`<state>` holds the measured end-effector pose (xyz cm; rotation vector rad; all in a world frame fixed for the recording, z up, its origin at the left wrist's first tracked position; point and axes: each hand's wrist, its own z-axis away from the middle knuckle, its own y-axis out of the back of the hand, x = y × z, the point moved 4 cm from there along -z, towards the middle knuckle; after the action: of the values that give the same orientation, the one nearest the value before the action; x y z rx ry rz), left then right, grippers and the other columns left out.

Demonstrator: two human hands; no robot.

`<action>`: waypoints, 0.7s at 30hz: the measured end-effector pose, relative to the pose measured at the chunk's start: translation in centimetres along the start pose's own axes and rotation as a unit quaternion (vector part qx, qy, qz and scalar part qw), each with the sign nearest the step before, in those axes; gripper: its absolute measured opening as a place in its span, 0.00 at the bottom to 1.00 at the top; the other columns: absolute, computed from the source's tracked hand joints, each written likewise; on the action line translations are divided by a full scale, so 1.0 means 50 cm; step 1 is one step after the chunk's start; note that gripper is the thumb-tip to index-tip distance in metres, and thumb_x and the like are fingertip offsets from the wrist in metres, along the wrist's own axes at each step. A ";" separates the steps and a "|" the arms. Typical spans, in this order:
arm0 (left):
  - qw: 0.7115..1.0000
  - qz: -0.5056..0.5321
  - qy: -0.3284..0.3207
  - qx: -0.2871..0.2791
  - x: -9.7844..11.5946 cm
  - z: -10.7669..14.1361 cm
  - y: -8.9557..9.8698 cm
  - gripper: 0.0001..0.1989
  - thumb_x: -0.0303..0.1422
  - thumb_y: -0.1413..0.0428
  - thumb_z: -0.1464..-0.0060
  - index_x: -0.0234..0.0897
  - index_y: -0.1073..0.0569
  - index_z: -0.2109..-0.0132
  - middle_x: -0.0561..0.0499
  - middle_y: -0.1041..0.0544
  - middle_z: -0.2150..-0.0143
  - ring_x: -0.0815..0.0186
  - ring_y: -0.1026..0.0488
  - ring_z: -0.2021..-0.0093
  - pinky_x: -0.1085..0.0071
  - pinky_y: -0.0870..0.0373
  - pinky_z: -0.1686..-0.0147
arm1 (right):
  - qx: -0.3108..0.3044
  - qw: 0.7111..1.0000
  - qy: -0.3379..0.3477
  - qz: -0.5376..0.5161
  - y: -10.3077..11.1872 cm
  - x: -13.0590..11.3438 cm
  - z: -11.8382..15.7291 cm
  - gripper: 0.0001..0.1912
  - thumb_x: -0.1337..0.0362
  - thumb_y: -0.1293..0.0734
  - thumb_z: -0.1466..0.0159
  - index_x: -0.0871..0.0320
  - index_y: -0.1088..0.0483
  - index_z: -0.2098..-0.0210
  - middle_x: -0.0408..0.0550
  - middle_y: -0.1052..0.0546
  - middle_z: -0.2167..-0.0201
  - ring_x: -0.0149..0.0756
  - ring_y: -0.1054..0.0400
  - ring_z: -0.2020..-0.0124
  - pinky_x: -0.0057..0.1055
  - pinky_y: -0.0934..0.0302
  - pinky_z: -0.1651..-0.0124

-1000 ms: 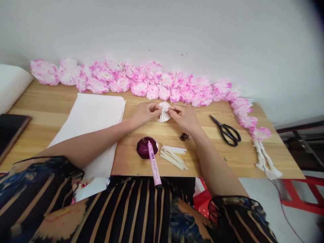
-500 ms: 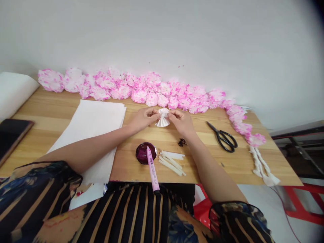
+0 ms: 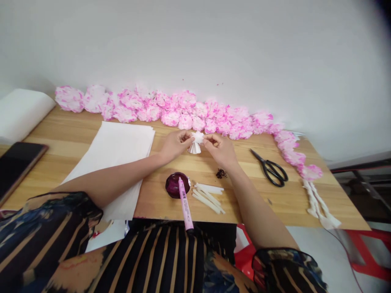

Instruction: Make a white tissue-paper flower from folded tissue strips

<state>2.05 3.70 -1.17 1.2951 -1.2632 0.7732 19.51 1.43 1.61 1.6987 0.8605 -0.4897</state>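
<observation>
Pleated white paper [image 3: 195, 148] is pinched between a person's two bare hands over a wood-grain worktop [image 3: 152, 199], midway along its length and close to the far edge, before a plain pale wall [image 3: 214, 49].

From left, a rounded white bundle [image 3: 23, 114] occupies the far left corner, a dark phone [image 3: 20, 169] lies by the left edge, and stacked sheets [image 3: 122, 146] stretch to the near edge. Flowers [image 3: 171, 112] line the far edge and bend down toward the right. Toward the near edge are a dish [image 3: 171, 186], a marker [image 3: 185, 207], several sticks [image 3: 209, 196] and a small dark pile [image 3: 221, 173]; scissors [image 3: 270, 169] and twisted strands [image 3: 314, 201] lie farther right.

The left hand [image 3: 175, 146] grips the paper's left side between thumb and finger; the right hand [image 3: 221, 150] pinches its right side.

The sheets are flat and white, the flowers ruffled and pink-tipped, the dish round and dark purple. The paper bunches at the top and fans into ridges below; the sticks are slim and pale, the scissors black.
</observation>
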 end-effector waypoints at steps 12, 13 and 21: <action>0.978 -0.160 -0.135 -0.003 0.028 0.017 -0.007 0.12 0.36 0.45 0.41 0.34 0.23 0.69 0.52 0.24 0.74 0.71 0.34 0.75 0.74 0.42 0.73 | 0.053 0.976 0.171 0.126 -0.001 -0.028 0.010 0.08 0.63 0.33 0.36 0.55 0.24 0.59 0.52 0.21 0.53 0.45 0.30 0.50 0.45 0.37 0.45; 0.979 -0.155 -0.135 -0.003 0.026 0.016 -0.007 0.12 0.37 0.45 0.41 0.34 0.23 0.68 0.52 0.24 0.73 0.71 0.33 0.74 0.74 0.42 0.73 | 0.054 0.981 0.152 0.103 -0.001 -0.022 0.008 0.07 0.63 0.33 0.36 0.55 0.23 0.61 0.51 0.21 0.55 0.45 0.30 0.51 0.43 0.36 0.47; 0.990 -0.074 -0.120 -0.004 0.030 0.014 -0.001 0.12 0.39 0.43 0.42 0.35 0.25 0.66 0.47 0.22 0.62 0.68 0.29 0.66 0.73 0.36 0.67 | 0.027 0.993 -0.020 -0.109 -0.005 0.006 0.002 0.09 0.58 0.34 0.36 0.56 0.25 0.65 0.46 0.20 0.64 0.36 0.27 0.63 0.33 0.33 0.60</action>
<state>2.28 2.70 0.13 1.4910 -1.3393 0.5187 19.53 1.47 1.23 1.6458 1.0177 -0.6985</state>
